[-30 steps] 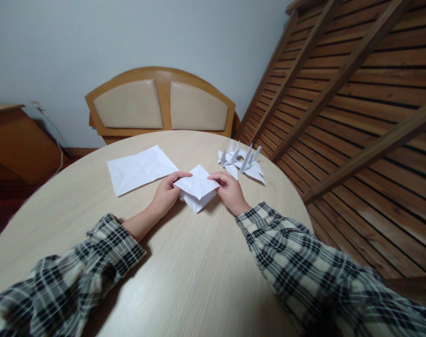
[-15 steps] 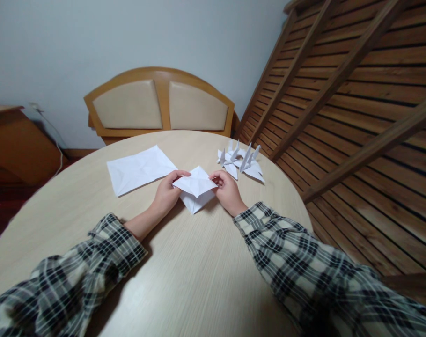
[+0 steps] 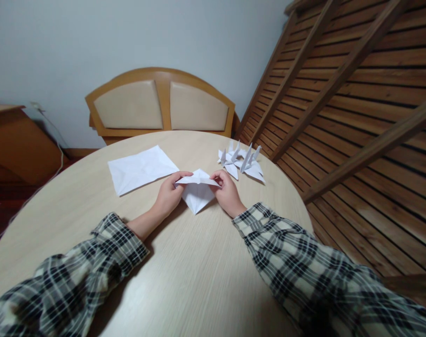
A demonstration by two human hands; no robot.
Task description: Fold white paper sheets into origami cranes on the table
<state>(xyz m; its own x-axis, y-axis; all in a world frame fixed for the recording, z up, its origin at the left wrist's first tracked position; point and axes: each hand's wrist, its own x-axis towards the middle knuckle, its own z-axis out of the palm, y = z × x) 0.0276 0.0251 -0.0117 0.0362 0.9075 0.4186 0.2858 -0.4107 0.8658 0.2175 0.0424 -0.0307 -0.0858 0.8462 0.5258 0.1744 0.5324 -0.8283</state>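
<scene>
A partly folded white paper [image 3: 198, 193] rests on the round wooden table [image 3: 185, 267], its pointed tip toward me. My left hand [image 3: 170, 194] pinches its left corner and my right hand [image 3: 227, 193] pinches its right corner. The upper flap is lifted up between the two pinches. Both arms wear plaid sleeves.
A creased flat white sheet [image 3: 141, 168] lies to the left behind my hands. Several finished paper cranes [image 3: 241, 161] stand at the back right near the table's edge. A wooden padded chair back [image 3: 161, 104] is behind the table, and a slatted wooden frame [image 3: 346, 107] leans to the right.
The upper flap of the paper has been raised and flattened edge-on, so the lower triangle now shows. Both hands stayed at the corners.
</scene>
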